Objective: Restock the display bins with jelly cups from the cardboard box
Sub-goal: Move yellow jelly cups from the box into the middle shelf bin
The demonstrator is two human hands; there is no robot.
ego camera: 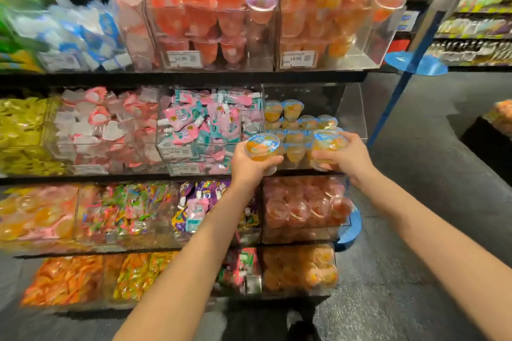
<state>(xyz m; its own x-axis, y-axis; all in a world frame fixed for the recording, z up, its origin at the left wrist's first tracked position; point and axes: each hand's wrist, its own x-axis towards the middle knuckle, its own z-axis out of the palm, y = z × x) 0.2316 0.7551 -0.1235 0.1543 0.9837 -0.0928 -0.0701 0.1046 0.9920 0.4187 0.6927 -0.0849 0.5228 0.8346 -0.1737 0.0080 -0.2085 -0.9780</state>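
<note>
My left hand cups one jelly cup from below; my right hand grips another at the display bin; they look light, rigid, slick-walled, film lids probably puncturable; I'd hold the sides.

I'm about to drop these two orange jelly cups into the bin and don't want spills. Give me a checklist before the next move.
1. Left hand holds its orange jelly cup from below: ok.
2. Right hand has a grip on the second jelly cup: ok.
3. Target bin already holds matching orange cups: ok.
4. Free room in the bin's upper part: ok.
5. Lid seals intact: cannot tell, blurred.
6. Cardboard box within reach: cannot tell, not in view.
</note>
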